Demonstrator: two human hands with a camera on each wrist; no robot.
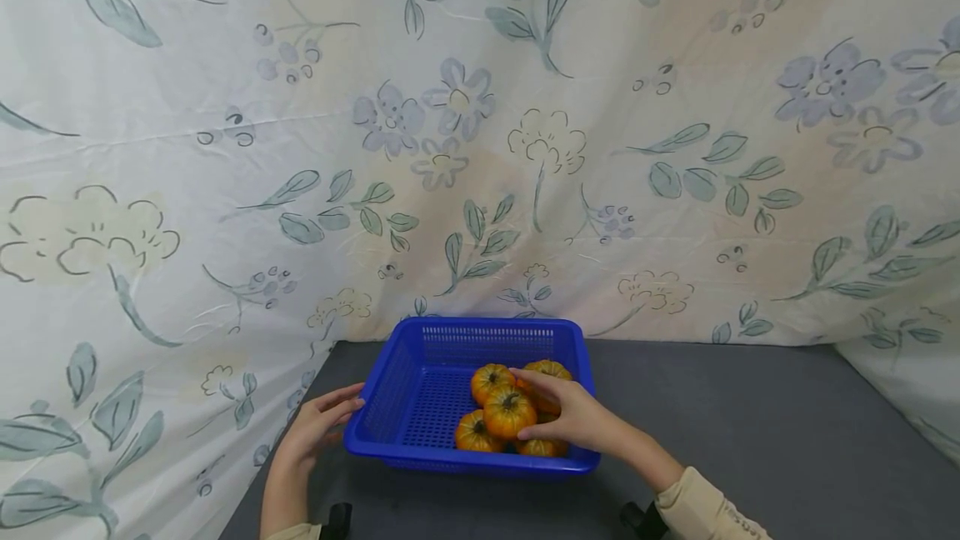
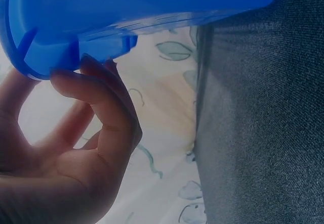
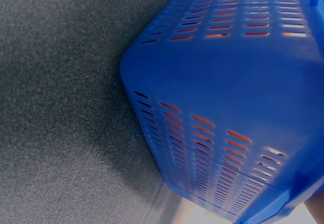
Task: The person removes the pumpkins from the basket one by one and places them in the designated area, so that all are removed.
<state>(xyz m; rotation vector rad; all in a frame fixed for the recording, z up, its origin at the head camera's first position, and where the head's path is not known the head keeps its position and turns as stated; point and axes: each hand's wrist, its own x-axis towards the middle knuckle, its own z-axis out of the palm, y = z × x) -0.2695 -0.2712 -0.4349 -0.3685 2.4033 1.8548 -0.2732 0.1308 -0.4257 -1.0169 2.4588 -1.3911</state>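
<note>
A blue plastic basket with slotted walls holds several small orange pumpkins, heaped toward its right side. One pumpkin sits on top of the others. My right hand reaches over the basket's right wall and grips this top pumpkin, thumb at its near side and fingertips at its far side. At the basket's left rim, my left hand holds the edge; in the left wrist view its bent fingers are under the blue rim. The right wrist view shows the basket's outer wall, with orange through the slots.
The basket stands on a dark grey table, close to its back edge. Behind and to the sides hangs a white cloth printed with leaves and flowers. Black wrist straps show near both cuffs.
</note>
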